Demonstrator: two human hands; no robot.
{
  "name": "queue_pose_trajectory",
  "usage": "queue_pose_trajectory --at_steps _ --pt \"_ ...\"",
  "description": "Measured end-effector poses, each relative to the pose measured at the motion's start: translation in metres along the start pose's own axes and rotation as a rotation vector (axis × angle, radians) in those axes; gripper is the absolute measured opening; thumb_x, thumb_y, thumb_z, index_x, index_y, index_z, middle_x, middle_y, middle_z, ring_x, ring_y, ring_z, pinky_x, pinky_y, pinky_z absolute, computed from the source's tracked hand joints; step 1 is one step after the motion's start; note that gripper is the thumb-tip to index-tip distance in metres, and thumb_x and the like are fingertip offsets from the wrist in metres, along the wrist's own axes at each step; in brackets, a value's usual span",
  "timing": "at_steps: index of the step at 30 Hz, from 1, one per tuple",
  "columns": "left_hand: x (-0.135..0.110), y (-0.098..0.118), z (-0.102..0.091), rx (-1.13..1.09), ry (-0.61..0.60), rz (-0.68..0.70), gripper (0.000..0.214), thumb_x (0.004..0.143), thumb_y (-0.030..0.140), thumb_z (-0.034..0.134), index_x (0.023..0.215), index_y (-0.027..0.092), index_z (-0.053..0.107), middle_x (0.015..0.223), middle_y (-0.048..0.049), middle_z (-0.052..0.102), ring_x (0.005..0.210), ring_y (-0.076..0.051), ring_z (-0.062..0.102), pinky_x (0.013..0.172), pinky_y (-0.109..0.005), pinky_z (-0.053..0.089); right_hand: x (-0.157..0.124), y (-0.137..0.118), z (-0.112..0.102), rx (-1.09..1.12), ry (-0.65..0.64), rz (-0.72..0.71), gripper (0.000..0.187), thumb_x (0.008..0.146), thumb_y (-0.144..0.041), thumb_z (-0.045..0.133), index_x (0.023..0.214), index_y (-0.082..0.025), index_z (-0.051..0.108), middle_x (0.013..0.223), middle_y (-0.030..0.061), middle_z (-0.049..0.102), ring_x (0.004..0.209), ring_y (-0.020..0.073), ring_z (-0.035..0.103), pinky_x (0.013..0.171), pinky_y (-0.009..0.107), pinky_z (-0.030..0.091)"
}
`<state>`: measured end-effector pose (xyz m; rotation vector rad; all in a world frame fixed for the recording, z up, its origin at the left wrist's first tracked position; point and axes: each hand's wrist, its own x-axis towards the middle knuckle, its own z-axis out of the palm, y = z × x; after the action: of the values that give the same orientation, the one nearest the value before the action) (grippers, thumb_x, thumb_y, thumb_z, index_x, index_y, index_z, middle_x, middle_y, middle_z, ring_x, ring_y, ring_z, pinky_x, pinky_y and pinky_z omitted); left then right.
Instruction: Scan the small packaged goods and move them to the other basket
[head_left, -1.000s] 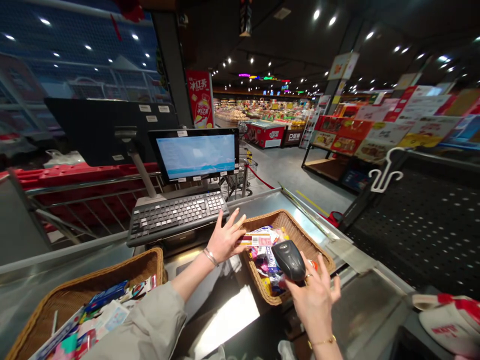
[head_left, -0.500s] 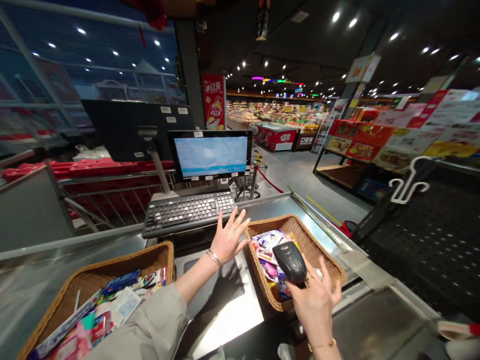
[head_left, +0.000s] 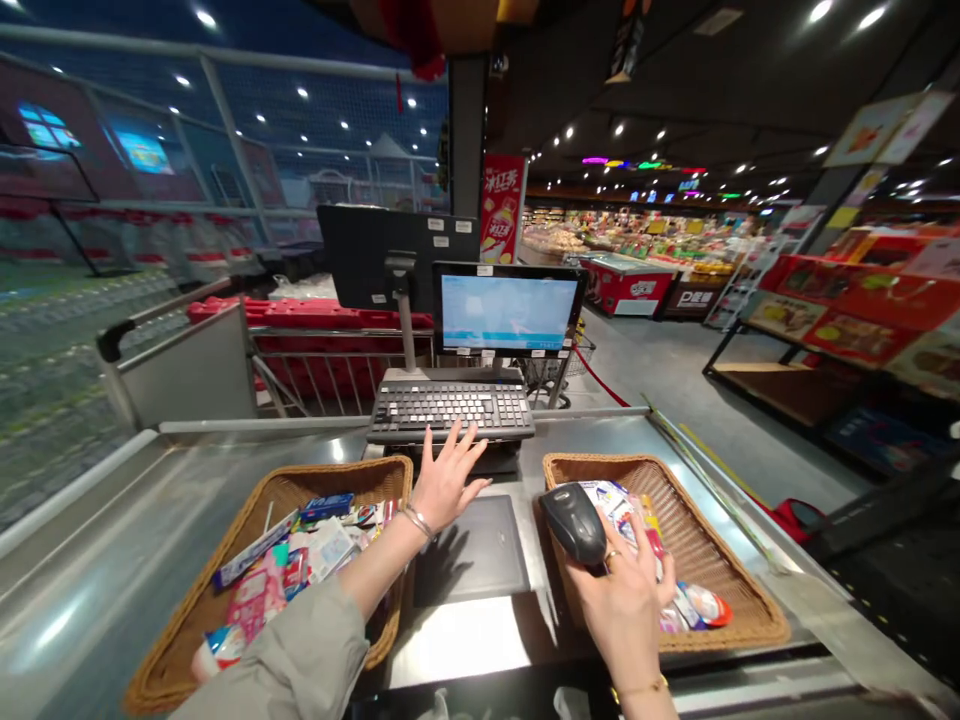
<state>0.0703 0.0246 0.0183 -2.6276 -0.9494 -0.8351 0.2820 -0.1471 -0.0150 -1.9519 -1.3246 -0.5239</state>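
Note:
My left hand (head_left: pixel 444 478) hovers open with fingers spread over the steel counter, just in front of the black keyboard (head_left: pixel 451 409) and above a dark scanner plate (head_left: pixel 480 550). It holds nothing. My right hand (head_left: pixel 622 600) is wrapped round a black handheld barcode scanner (head_left: pixel 574 522), held over the left edge of the right wicker basket (head_left: pixel 742 625), which contains several small packets (head_left: pixel 634 520). The left wicker basket (head_left: pixel 255 500), also filled with several colourful packets, lies beside my left forearm.
A lit monitor (head_left: pixel 508 312) stands behind the keyboard, with a second dark screen (head_left: pixel 375 250) on a pole to its left. A metal railing (head_left: pixel 330 360) and red carts are beyond the counter. Store shelves (head_left: pixel 847 320) line the right aisle.
My view has swung left, bringing both baskets fully into sight. My left hand pulled back from the right basket, empty, toward the keyboard. The scanner stays in my right hand.

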Motion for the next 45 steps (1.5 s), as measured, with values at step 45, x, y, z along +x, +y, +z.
queue_pose_trajectory --at_steps 45 --pt "-0.224 -0.122 -0.055 0.236 -0.495 -0.630 0.068 0.081 0.039 0.068 0.143 0.024 0.044 0.158 -0.0126 0.029 0.148 -0.036 0.017 0.111 -0.073 -0.002 -0.025 -0.124 0.068 0.297 -0.420 -0.325 0.019 0.077 -0.038 0.056 0.076 -0.025 0.069 0.120 0.0024 0.069 0.136 0.0337 0.036 0.110 0.061 0.013"
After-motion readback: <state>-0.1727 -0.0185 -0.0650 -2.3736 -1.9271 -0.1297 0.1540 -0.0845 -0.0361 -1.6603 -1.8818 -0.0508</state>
